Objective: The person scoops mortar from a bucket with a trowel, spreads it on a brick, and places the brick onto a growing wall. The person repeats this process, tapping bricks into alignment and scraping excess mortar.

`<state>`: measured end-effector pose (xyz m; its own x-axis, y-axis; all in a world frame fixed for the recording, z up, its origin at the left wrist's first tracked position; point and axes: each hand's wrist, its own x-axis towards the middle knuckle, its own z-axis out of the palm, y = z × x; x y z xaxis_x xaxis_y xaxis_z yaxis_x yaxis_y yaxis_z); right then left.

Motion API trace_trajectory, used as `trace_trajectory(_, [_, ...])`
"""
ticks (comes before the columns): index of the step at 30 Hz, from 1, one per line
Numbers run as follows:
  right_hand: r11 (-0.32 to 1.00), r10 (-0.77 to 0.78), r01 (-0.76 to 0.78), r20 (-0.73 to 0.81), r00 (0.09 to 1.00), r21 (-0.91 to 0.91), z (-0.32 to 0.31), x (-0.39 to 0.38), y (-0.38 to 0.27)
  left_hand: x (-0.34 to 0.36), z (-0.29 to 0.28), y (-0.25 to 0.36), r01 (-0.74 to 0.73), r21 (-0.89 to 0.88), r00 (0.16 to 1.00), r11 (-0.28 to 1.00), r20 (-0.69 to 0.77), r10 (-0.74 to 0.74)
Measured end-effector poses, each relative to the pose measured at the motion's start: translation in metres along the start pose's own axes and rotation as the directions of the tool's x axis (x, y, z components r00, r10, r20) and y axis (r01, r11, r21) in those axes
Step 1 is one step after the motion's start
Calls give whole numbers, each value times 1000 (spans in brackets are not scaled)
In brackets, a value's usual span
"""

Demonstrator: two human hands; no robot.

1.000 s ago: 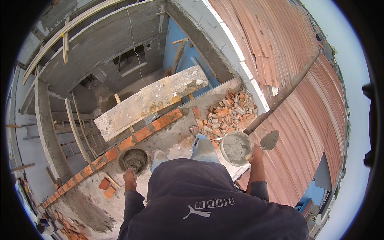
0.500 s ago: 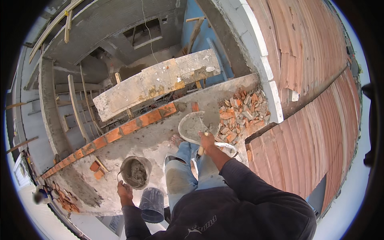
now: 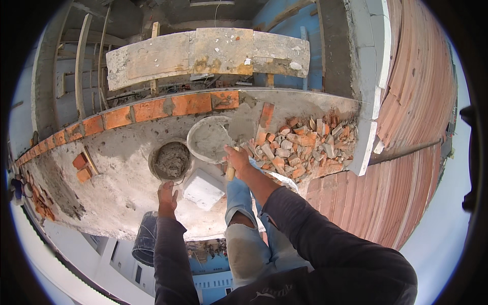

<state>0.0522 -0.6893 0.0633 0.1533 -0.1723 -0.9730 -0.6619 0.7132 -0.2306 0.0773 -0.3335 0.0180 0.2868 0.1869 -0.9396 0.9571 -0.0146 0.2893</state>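
My right hand (image 3: 240,160) is closed around the wooden handle of a trowel (image 3: 242,130). The mortar-grey blade reaches past the right rim of a round basin (image 3: 194,150), which has wet grey mortar (image 3: 209,138) in it. Directly left of the basin stands a bucket (image 3: 152,163) part filled with thick mortar (image 3: 173,160). At that bucket's near side is my left hand (image 3: 166,198), thumb apart from the fingers and nothing seen in it. The fingertips are close to the rim; whether they touch it I cannot tell.
A row of orange bricks (image 3: 150,109) edges the ledge before a drop, with a plank platform (image 3: 223,51) beyond. Broken brick (image 3: 300,145) is heaped on the right, near corrugated roofing (image 3: 376,188). A white block (image 3: 203,189) and a dark bucket (image 3: 145,239) are nearer me.
The mortar bucket now stands beside the basin, farther from me, and my left hand has come off its wire handle. My view has shifted; my right hand keeps the trowel.
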Motion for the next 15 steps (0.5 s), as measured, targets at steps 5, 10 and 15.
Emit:
trace_trajectory(5, [999,36,-28,175,984,-46,-16,16,18,25,-28,-59,-293,-86,956,952,-7,294])
trace_trajectory(10, [382,-36,-86,-108,994,-920,-101,26,-12,31,-64,-115,68,328,959,942,-282,29])
trace_trajectory(15, [-624,-78,-114,-84,993,-773,-173,81,-62,45,-49,-159,-34,798,982,601,-85,167])
